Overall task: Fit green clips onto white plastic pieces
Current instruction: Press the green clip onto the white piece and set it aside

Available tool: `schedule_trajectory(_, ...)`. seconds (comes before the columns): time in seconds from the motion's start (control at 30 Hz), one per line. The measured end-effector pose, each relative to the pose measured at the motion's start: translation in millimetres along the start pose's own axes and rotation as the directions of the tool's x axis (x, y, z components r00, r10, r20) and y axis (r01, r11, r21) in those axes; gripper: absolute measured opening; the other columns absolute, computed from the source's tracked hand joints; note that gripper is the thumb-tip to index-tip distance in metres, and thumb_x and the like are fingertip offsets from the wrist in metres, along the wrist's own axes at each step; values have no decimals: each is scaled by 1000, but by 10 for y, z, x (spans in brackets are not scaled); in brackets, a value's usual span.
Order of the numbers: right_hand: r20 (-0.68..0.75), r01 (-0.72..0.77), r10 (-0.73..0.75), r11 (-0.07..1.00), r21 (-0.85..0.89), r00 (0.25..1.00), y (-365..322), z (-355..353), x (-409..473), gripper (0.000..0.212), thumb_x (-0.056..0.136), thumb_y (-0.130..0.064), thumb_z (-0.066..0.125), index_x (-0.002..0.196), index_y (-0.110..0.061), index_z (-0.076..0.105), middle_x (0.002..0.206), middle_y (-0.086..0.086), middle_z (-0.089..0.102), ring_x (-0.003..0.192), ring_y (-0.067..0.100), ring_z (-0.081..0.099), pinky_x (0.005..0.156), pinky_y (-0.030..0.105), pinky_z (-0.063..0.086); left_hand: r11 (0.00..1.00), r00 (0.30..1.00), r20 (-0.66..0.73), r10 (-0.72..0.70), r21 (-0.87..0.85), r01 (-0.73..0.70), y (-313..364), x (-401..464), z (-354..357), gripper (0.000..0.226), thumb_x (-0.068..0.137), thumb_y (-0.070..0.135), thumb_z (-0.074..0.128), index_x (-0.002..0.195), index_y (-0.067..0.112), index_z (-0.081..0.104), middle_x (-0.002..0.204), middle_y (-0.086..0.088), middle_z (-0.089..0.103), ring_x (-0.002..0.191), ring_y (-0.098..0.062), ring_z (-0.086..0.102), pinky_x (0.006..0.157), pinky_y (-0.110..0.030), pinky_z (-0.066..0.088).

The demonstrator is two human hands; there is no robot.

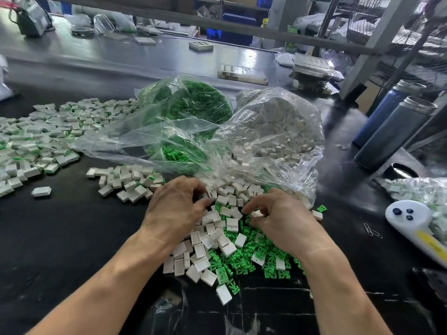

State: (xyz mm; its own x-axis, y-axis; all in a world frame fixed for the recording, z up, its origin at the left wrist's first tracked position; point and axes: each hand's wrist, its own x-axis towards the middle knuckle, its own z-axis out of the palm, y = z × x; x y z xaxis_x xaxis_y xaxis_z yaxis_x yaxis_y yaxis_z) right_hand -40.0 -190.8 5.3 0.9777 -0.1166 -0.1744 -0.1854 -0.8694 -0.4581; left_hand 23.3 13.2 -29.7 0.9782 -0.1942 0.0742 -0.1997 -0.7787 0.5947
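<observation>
1. Your black worktable (72, 238) fills the view; everything below rests on it.
2. At 9 o'clock lies the broad spread of finished pieces (36, 141), white blocks with green showing at their edges.
3. At 1 o'clock from your hands sits the clear bag of white pieces (278, 131), its mouth open toward you, blocks spilling out.
4. At 12 o'clock, touching that bag on its left, stands the clear bag of green clips (188, 102).
5. At 3 o'clock, two dark cylindrical bottles (391, 131) lean side by side near the table edge.
6. At 6 o'clock, between your forearms, lies the working pile: white plastic pieces (205, 243) to the left, loose green clips (244, 257) to the right, the two overlapping.
7. At 10 o'clock from your hands, a smaller cluster of white blocks (128, 180) sits just beside your left hand.
8. At 4 o'clock, a white handheld controller (411, 218) with dark buttons lies beside a small bag.
9. Your left hand (176, 204) rests on the pile, fingers curled down into the white pieces; whether it grips one you cannot tell.
10. Your right hand (280, 218), apart from the left, has its fingers curled over the pile; what they pinch is hidden.
</observation>
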Motion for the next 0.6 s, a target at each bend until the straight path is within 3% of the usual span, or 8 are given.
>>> schedule_trajectory(0.23, 11, 25, -24, 987, -159, 1000, -70, -4, 5, 21, 96, -33, 73, 111, -46, 70, 113, -14, 50, 116, 11, 50, 110, 34, 40, 971, 1000, 22, 9, -240, -3, -12, -12, -48, 19, 87, 42, 79, 97, 44, 62, 89, 21, 69, 78, 10, 65, 67, -8, 52)
schedule_trajectory(0.47, 7, 41, -41, 992, -115, 999, -29, 7, 13, 16, 94, -31, 75, 100, -43, 68, 117, -17, 51, 114, 7, 49, 98, 26, 34, 745, 994, 69, 87, -666, -19, 32, -27, -102, 29, 87, 19, 79, 112, 30, 69, 101, 17, 75, 93, -2, 73, 76, -13, 56)
schedule_trajectory(0.6, 16, 40, -39, 994, -99, 999, -21, -4, 17, 15, 94, -30, 75, 99, -43, 69, 114, -18, 54, 114, 7, 52, 104, 31, 42, 579, 993, 80, 82, -815, 18, 59, -29, -135, 31, 82, 15, 79, 109, 28, 72, 100, 3, 77, 90, -10, 75, 72, -19, 58)
